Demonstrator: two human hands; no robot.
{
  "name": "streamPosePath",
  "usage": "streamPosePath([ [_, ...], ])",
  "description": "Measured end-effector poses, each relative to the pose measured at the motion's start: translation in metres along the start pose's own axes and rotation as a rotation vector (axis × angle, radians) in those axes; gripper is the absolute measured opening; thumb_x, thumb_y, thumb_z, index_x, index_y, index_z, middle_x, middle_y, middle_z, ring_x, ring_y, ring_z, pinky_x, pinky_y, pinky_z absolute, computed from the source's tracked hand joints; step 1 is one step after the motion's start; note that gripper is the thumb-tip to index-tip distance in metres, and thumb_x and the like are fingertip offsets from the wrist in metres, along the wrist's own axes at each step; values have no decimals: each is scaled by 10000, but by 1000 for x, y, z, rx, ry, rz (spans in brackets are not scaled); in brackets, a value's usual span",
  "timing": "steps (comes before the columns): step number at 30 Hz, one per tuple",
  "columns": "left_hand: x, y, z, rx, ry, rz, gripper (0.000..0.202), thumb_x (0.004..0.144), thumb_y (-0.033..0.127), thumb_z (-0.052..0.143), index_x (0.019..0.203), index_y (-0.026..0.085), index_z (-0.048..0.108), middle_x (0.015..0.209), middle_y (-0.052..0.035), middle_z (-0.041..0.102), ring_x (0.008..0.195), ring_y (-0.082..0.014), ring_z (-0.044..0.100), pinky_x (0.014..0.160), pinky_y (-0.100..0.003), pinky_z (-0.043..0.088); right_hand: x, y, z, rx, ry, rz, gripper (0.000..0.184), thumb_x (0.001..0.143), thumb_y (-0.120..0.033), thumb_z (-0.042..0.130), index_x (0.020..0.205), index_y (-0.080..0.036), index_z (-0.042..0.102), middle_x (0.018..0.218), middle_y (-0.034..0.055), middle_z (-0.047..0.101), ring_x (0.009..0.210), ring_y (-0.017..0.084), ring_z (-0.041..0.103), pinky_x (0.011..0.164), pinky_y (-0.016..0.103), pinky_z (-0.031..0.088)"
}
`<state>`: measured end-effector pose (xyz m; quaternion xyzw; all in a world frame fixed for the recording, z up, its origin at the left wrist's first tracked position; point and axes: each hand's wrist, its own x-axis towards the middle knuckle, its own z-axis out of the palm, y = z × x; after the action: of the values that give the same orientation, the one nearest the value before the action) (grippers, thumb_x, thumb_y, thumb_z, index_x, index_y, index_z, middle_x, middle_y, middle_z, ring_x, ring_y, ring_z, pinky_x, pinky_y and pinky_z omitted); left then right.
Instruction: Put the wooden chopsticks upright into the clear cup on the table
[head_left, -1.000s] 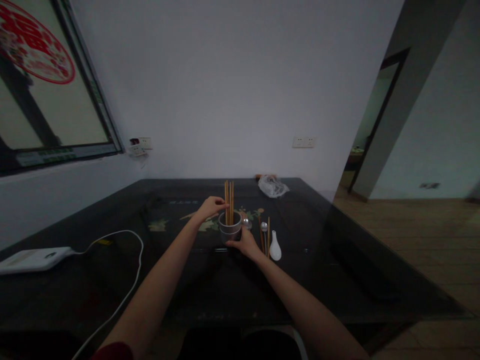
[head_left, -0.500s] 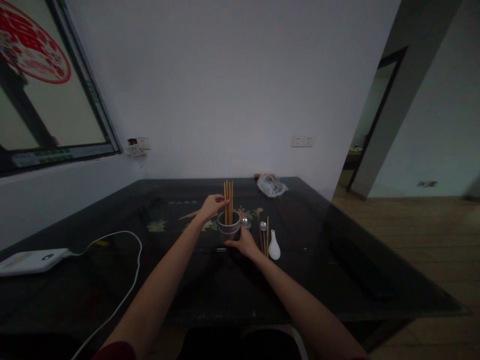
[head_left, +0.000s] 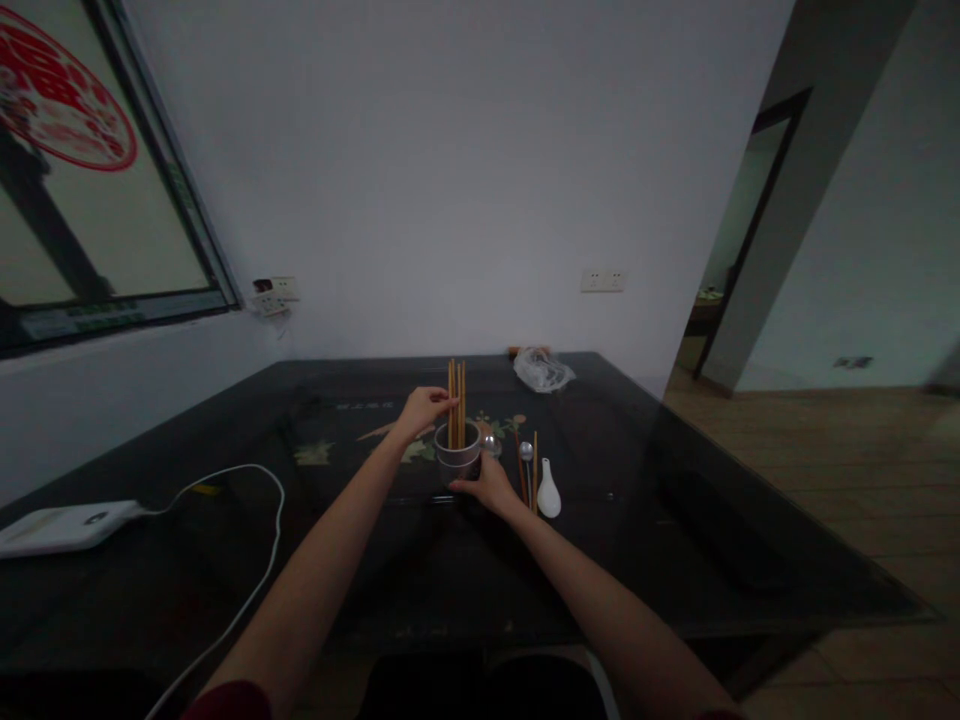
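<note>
A grey cylindrical holder [head_left: 452, 464] stands upright on the dark table, with several wooden chopsticks [head_left: 457, 405] rising out of it. My left hand [head_left: 427, 407] pinches the chopsticks partway up, above the holder's rim. Around the holder's lower right side my right hand [head_left: 484, 482] is closed; some of its fingers are hidden behind it. A metal spoon [head_left: 490, 445] shows just right of the holder. Farther right lie another metal spoon [head_left: 526, 455], a chopstick [head_left: 535, 470], a darker stick [head_left: 520, 465] and a white soup spoon [head_left: 550, 496].
On the dark glossy table [head_left: 630, 560] a crumpled clear plastic bag [head_left: 542, 370] lies near the wall. A white device [head_left: 67, 527] with a white cable [head_left: 279, 525] occupies the left side. A long dark object [head_left: 720, 530] rests at the right.
Both hands keep their hold on the chopsticks and the holder, almost unmoved. The view has shifted very slightly.
</note>
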<state>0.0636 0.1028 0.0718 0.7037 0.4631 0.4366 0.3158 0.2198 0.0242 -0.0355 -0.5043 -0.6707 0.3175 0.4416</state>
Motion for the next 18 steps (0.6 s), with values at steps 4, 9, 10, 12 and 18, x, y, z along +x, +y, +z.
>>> streamPosePath([
  [4,-1,2,-2,23,-33,-7,336,633,433,691,721,109,694,677,-54,676,621,-165,602,609,-261,449,0,-1,0,-17,-6,27,697,531,-276,822,1147,-146,524,1167,134,626,1083,278,584,911,401,448],
  [9,0,1,-1,70,-58,-4,385,625,466,702,767,108,707,726,-61,695,701,-192,617,626,-261,442,2,4,2,-14,3,-4,690,534,-288,819,1149,-168,530,1153,110,635,1077,275,586,921,409,439],
  [10,0,-1,-1,65,-59,-1,401,627,478,701,780,108,708,741,-63,698,723,-199,620,633,-263,444,2,4,2,-14,5,-6,698,534,-288,819,1157,-172,528,1159,109,632,1087,277,580,927,413,434],
  [12,1,-3,2,21,-67,-14,425,633,496,701,800,106,705,774,-73,702,758,-208,626,657,-272,457,2,5,3,-12,8,-7,720,535,-292,818,1179,-176,519,1178,111,621,1111,280,566,938,418,427],
  [18,0,-7,13,-268,-96,-144,463,594,467,766,863,101,675,856,-112,712,762,-195,644,722,-304,491,2,6,3,-3,6,-32,731,536,-306,817,1186,-156,516,1183,122,615,1106,279,565,943,413,427],
])
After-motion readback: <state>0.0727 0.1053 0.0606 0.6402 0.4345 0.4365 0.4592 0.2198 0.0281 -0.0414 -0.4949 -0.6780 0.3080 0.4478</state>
